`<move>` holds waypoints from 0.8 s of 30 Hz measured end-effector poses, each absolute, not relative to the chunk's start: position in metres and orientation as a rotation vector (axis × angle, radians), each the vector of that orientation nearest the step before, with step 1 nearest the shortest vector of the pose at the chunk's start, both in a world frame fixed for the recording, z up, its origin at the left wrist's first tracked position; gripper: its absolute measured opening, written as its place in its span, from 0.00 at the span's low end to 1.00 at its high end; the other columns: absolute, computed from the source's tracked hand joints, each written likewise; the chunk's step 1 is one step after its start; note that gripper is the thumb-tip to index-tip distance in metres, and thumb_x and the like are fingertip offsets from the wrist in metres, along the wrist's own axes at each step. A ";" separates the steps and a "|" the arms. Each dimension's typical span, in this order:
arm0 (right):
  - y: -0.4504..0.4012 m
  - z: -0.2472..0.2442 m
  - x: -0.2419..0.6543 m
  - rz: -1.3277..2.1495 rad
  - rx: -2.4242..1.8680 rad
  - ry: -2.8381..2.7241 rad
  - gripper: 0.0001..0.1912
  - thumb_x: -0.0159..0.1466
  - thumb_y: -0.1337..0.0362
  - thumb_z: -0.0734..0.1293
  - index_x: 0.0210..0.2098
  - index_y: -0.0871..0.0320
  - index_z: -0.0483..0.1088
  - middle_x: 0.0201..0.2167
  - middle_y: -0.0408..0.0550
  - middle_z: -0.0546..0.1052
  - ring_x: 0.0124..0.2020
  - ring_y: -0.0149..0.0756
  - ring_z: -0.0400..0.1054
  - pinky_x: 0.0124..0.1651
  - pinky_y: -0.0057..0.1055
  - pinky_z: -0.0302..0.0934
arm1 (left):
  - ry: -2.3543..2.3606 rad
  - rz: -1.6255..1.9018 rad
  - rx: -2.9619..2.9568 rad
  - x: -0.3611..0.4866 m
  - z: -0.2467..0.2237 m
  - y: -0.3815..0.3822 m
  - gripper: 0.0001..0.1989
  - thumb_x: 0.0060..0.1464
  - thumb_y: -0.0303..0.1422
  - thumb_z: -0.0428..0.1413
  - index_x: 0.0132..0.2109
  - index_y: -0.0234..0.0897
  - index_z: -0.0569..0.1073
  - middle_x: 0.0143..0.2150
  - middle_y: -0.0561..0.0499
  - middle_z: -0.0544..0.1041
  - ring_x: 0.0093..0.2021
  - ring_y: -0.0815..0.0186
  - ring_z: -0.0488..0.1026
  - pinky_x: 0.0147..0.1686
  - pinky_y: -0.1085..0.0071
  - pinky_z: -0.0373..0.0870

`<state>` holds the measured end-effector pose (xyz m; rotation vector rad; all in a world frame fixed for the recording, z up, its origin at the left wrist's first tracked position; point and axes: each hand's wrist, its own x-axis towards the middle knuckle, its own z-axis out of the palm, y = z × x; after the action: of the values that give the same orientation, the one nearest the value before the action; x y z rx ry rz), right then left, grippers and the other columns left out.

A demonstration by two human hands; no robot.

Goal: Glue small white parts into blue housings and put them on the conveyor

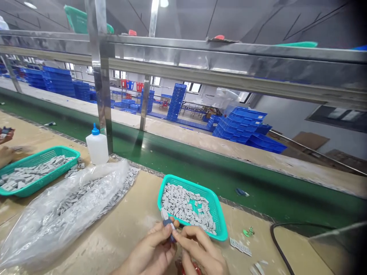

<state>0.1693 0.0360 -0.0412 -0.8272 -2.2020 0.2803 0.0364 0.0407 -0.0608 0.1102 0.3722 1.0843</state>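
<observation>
My left hand (150, 250) and my right hand (200, 250) meet at the bottom middle of the view. Together their fingertips pinch a small dark blue part (168, 223) with a pale grey piece at its tip. Just beyond the fingers sits a teal mesh basket (219, 219) holding several small grey pieces (186, 206). A red object shows partly under my right hand, mostly hidden.
A clear plastic bag (60, 214) of grey pieces lies to the left, a second teal basket (40, 168) beyond it, with another person's hand (5, 154) nearby. A white squeeze bottle (97, 147) stands by a steel post. A green conveyor belt (200, 168) runs behind. Black cable (275, 240) at right.
</observation>
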 end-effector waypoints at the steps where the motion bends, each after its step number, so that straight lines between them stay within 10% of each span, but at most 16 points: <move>1: 0.037 -0.037 0.168 0.268 -0.803 -2.201 0.19 0.58 0.78 0.55 0.45 0.58 0.67 0.32 0.51 0.65 0.32 0.33 0.65 0.33 0.26 0.65 | 0.372 1.061 0.043 0.036 -0.059 0.042 0.05 0.46 0.24 0.56 0.34 0.28 0.73 0.35 0.46 0.74 0.36 0.69 0.71 0.40 0.76 0.65; 10: 0.102 -0.021 0.215 0.235 -1.228 -1.991 0.10 0.58 0.62 0.60 0.36 0.54 0.71 0.35 0.49 0.71 0.34 0.38 0.66 0.34 0.31 0.63 | 0.379 1.389 0.026 0.013 -0.050 0.059 0.09 0.54 0.23 0.45 0.40 0.24 0.68 0.29 0.47 0.68 0.25 0.73 0.65 0.26 0.77 0.63; 15: 0.149 -0.053 0.220 0.595 -1.536 -2.420 0.19 0.49 0.69 0.62 0.40 0.55 0.72 0.44 0.50 0.70 0.42 0.43 0.64 0.38 0.32 0.62 | 0.305 1.517 0.209 0.007 -0.055 0.068 0.08 0.49 0.26 0.53 0.38 0.26 0.68 0.26 0.51 0.64 0.24 0.75 0.61 0.22 0.79 0.57; 24: 0.148 -0.066 0.225 0.374 -1.543 -2.525 0.10 0.49 0.72 0.57 0.21 0.59 0.70 0.21 0.48 0.70 0.24 0.37 0.64 0.27 0.29 0.55 | 0.654 1.542 0.286 -0.008 -0.050 0.094 0.07 0.56 0.25 0.42 0.37 0.29 0.64 0.26 0.54 0.59 0.21 0.78 0.59 0.21 0.82 0.55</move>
<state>0.2254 0.1480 -0.0658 -1.5426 -2.5254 0.3742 -0.0080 0.0943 -0.0495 0.2860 0.6537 1.5422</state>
